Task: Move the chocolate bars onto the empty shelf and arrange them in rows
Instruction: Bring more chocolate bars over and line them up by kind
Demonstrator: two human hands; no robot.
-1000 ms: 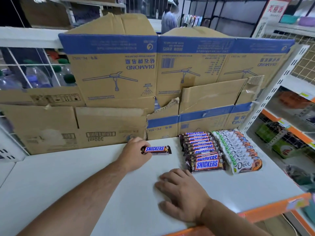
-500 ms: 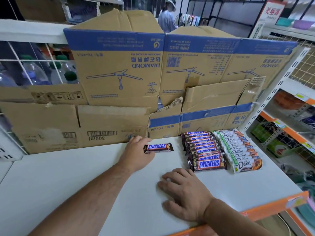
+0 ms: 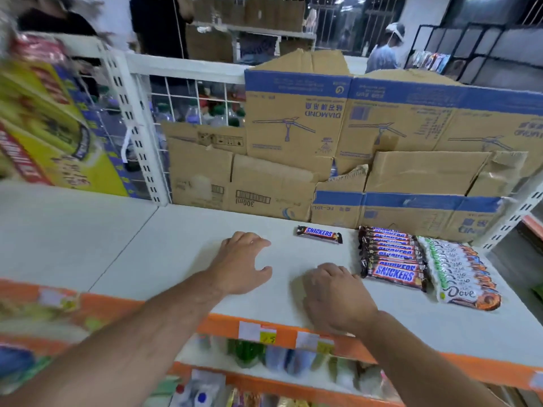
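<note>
Below the front edge, a lower shelf carries packets and bottles too blurred to name. The white shelf has an orange strip along its front edge, with two price tags stuck on it.

Near that front edge the right hand rests palm down on the shelf, its fingers loosely bent and close together, holding nothing. A little further in and towards the left, the left hand lies over the shelf with fingers spread and thumb held apart, also holding nothing.

Beyond the left hand and clear of it, a single Snickers bar lies flat near the back edge. Towards the right side, a row of Snickers bars runs from the back edge towards the front, each bar overlapping the next. Just beside it, a row of Dove bars lies the same way, touching or nearly so.

Cardboard boxes stand along the back edge, printed upside down; whether anything is in them cannot be told. Behind them, through a white wire grille, bottles show. At the far left a yellow carton is blurred.
</note>
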